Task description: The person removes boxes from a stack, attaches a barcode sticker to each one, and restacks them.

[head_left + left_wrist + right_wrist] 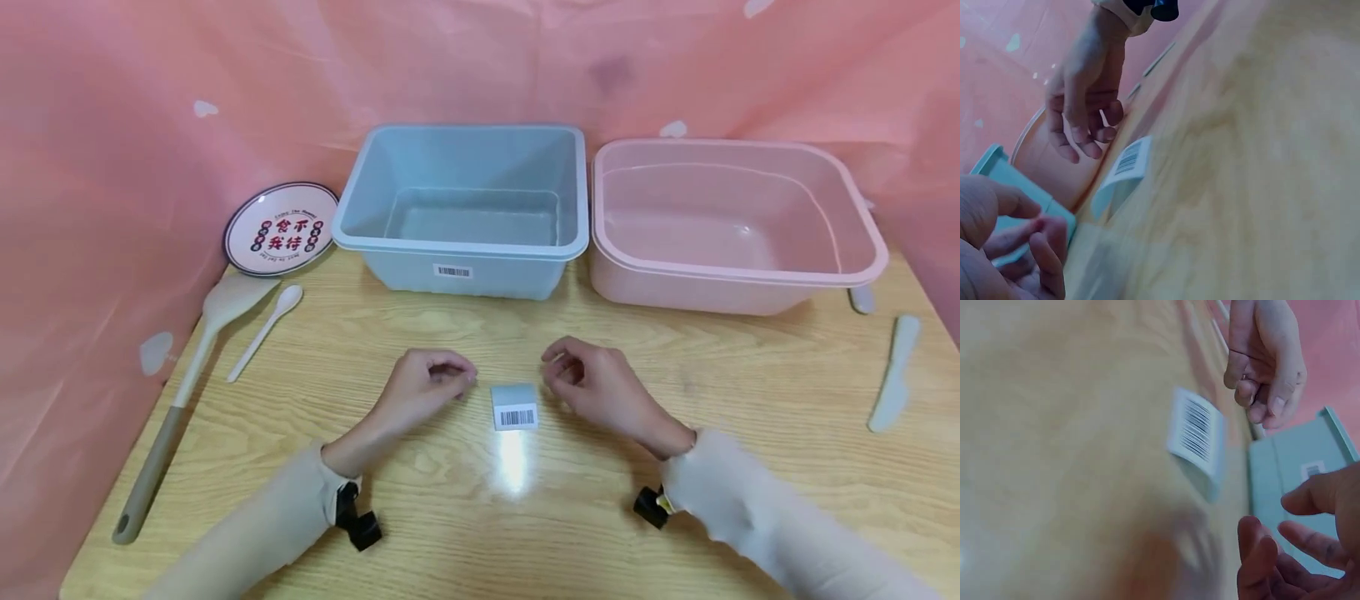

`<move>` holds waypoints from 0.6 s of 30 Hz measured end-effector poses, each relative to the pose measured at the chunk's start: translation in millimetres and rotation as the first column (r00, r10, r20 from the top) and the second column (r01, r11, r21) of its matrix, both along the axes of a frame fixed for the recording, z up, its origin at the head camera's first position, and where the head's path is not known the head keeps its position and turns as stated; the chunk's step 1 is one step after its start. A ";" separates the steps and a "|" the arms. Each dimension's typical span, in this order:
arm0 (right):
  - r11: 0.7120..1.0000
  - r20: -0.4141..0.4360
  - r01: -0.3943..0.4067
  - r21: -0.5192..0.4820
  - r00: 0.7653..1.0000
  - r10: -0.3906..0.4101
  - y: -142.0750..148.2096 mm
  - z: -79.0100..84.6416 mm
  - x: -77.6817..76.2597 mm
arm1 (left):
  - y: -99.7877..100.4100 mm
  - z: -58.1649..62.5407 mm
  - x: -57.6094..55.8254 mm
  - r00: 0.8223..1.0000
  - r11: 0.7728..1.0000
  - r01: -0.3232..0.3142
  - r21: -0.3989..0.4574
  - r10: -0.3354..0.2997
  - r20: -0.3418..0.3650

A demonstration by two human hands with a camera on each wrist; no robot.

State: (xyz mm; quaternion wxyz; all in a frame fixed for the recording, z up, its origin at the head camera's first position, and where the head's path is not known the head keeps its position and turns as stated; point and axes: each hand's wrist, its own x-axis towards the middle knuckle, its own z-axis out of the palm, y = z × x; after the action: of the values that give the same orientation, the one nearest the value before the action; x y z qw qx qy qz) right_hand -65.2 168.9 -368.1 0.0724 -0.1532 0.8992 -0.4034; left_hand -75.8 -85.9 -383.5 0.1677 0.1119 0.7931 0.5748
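A small pale-blue piece bearing a white barcode label (514,408) lies on the wooden table between the two hands. In the wrist views it appears bent, with the label (1196,428) on one face. To its left, my left hand (416,387) hovers with fingers loosely curled and thumb close to the fingertips. My right hand (600,387) is on the other side, its fingers also loosely bent, and a gap shows between thumb and fingers in the right wrist view. Both hands hold nothing and stay apart from the labelled piece.
Behind the hands stand a blue basin (465,252) and a pink basin (735,279). On the left lie a plate (315,208), a spatula (197,367) and a white spoon (264,335). A pale knife (892,379) lies at right, near a grey utensil end (862,300). Pink cloth encloses the table.
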 end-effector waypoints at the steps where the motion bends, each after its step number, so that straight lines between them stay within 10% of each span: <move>1: 1.000 0.013 0.014 -0.002 1.000 -0.014 0.7 -2.2 5.3 | -1.5 -0.5 4.8 1.000 1.000 -0.006 -0.016 0.006 0.012; 18: 0.976 0.118 0.153 -0.156 0.984 -0.136 -15.7 -25.6 40.7 | 15.7 -16.0 29.1 0.997 0.999 -0.034 0.040 0.031 0.078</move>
State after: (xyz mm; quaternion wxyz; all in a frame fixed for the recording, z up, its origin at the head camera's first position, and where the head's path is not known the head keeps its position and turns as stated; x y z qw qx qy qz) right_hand -24.5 153.2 -393.8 0.0778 -0.0711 0.8666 -0.4878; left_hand -46.7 -70.2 -399.5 0.1864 0.0803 0.7757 0.5976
